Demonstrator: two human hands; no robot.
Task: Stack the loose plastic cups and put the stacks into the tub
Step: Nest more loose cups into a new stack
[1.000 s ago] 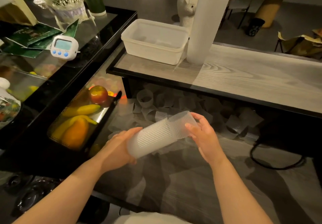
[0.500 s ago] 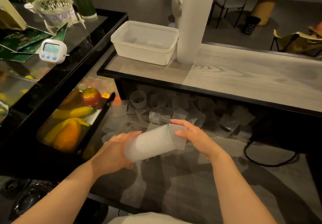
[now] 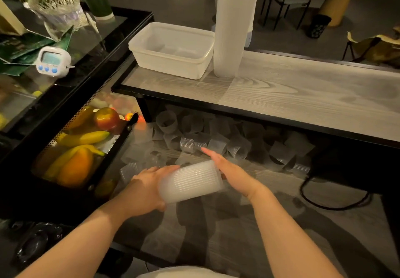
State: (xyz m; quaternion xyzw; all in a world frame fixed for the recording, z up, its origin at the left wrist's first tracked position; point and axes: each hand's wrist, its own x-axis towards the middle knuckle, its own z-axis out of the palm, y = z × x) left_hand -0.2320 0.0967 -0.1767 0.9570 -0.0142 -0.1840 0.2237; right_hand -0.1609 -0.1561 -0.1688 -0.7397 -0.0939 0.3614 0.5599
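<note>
The counter (image 3: 303,95) runs across your view from nine o'clock toward three, with a pale wood-grain top and a black edge. On it at eleven o'clock sits the white tub (image 3: 173,50), open side up. Touching its right end, at twelve o'clock, a tall stack of cups (image 3: 232,24) stands upright and runs out of the top of the view. Under the counter, at the centre, loose cups (image 3: 216,139) lie scattered on the lower shelf, tipped every which way. At nine o'clock a black tray of fruit (image 3: 80,145) holds bananas and an apple. At ten o'clock a white timer (image 3: 53,61) sits on the glass top.

You hold a short stack of cups (image 3: 190,181) on its side at six o'clock. Your left hand (image 3: 145,188) has its grip wrapped around the closed end. Your right hand (image 3: 229,168) is spread flat, fingers straight, with the palm pressed against the open end.
</note>
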